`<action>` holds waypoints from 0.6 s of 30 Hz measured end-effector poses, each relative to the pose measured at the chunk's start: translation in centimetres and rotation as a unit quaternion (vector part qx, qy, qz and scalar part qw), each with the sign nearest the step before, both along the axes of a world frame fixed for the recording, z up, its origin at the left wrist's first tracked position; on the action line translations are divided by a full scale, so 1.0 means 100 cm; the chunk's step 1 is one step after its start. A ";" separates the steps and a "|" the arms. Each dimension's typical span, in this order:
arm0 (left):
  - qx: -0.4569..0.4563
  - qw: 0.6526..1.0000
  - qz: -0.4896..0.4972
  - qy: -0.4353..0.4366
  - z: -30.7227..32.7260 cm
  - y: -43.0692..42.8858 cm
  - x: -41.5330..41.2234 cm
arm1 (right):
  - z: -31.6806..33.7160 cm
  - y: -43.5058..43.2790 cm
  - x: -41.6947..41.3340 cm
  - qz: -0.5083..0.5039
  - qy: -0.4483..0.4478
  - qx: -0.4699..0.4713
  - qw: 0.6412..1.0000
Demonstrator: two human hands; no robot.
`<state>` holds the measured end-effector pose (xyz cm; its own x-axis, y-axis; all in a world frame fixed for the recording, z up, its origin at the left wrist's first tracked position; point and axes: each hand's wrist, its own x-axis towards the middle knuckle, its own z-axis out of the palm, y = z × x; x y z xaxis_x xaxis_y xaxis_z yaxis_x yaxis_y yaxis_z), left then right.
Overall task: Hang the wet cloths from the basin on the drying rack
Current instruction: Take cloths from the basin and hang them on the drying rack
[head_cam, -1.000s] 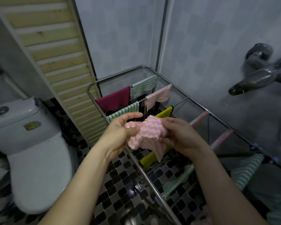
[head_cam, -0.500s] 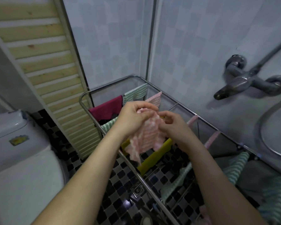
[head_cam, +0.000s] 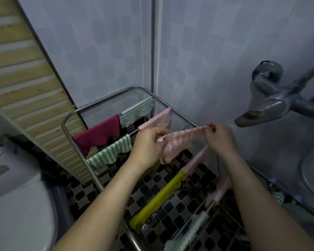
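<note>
L hand [head_cam: 149,147], R hand [head_cam: 218,140] pinch cloth [head_cam: 178,142] btwn.

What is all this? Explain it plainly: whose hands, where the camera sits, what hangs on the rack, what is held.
No machine here: these are a person's two bare hands. The picture comes from a camera worn on the head, looking forward and down. The left hand and right hand each pinch an end of a pink-and-white cloth, stretched between them above the metal drying rack. Already hung on its bars: a maroon cloth, a green striped cloth, a pink cloth and a yellow-green cloth. A toilet sits at left, a wall tap at right.
</note>
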<state>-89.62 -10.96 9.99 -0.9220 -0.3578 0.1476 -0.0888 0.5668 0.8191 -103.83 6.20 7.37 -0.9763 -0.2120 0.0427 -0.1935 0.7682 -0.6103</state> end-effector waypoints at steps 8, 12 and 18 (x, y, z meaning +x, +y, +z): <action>0.319 0.930 -0.020 -0.183 -0.050 0.006 -0.037 | -0.033 -0.009 -0.044 -0.066 -0.311 -0.446 0.837; 0.331 0.931 0.055 -0.146 -0.065 -0.002 -0.046 | -0.049 -0.013 -0.063 -0.075 -0.212 -0.330 0.917; 0.318 0.936 0.129 -0.080 -0.065 -0.019 -0.071 | -0.047 -0.046 -0.095 -0.036 -0.075 -0.242 0.967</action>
